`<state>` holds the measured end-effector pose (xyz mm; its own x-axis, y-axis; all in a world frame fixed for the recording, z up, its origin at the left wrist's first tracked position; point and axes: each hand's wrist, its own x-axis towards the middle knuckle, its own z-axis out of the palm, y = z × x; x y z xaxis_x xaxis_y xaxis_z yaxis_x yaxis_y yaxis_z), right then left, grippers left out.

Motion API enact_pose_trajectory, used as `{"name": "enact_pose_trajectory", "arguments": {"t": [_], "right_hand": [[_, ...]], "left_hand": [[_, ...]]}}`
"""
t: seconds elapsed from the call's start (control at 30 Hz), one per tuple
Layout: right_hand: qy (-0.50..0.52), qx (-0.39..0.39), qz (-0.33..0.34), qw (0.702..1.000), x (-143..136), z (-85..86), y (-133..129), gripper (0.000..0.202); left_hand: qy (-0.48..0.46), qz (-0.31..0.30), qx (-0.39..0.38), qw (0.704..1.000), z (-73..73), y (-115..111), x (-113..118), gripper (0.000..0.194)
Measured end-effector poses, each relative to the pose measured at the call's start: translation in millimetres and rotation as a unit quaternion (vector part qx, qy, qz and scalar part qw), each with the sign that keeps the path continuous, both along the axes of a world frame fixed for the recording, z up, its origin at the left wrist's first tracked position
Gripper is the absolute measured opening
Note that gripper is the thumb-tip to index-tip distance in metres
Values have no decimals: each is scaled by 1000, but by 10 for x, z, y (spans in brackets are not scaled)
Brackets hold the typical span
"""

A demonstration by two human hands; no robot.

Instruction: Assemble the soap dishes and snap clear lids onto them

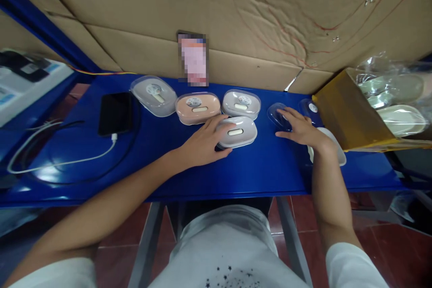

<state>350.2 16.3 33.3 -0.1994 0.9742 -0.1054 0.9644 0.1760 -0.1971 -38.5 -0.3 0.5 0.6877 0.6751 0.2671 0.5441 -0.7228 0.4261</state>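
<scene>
My left hand [202,145] grips the left end of a light grey oval soap box [245,131], with the thumb along the near side and the fingers over the top. A small cream oblong piece shows in the middle of this box. Fingers spread, my right hand [302,130] is over a clear plastic lid [276,116]; I cannot tell how firmly it touches the lid. Behind the left hand stand a peach box [212,102] and another grey box [250,99], both under clear covers with round stickers.
A larger grey box [141,90] stands farther left. A black phone [115,114] lies beside a white cable [84,156]. Another clear lid [305,106] and a white piece [338,150] are by the right wrist. At right, a carton [344,112] holds wrapped parts. Cardboard [135,9] rises behind.
</scene>
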Motion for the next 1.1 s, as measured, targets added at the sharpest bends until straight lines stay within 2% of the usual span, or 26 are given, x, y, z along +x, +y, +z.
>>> {"name": "enact_pose_trajectory", "arguments": {"t": [0.1, 0.23, 0.3, 0.47, 0.6, 0.7, 0.83, 1.1], "right_hand": [[-14, 5, -1, 1000, 41, -54, 50, 66], [-2, 3, -50, 999, 66, -90, 101, 77], [31, 14, -50, 998, 55, -73, 111, 80], [149, 82, 63, 983, -145, 160, -13, 61], [219, 33, 190, 956, -472, 297, -220, 59], [223, 8, 251, 942, -722, 212, -325, 56], [207, 29, 286, 935, -944, 30, -381, 58], [202, 28, 308, 929, -951, -16, -372, 60]], "left_hand": [[-21, 7, -36, 999, -16, 21, -13, 75], [-60, -22, -77, 995, -9, 24, -11, 81], [-77, -17, -93, 992, -15, 28, -5, 83], [-105, 23, -106, 989, -53, 68, -6, 94], [-135, -11, -135, 982, -83, 99, -16, 102], [-146, -37, -162, 975, -106, 92, -13, 109], [-143, -69, -170, 972, -128, 79, -10, 112], [-141, -76, -157, 974, -163, 116, -30, 111]]}}
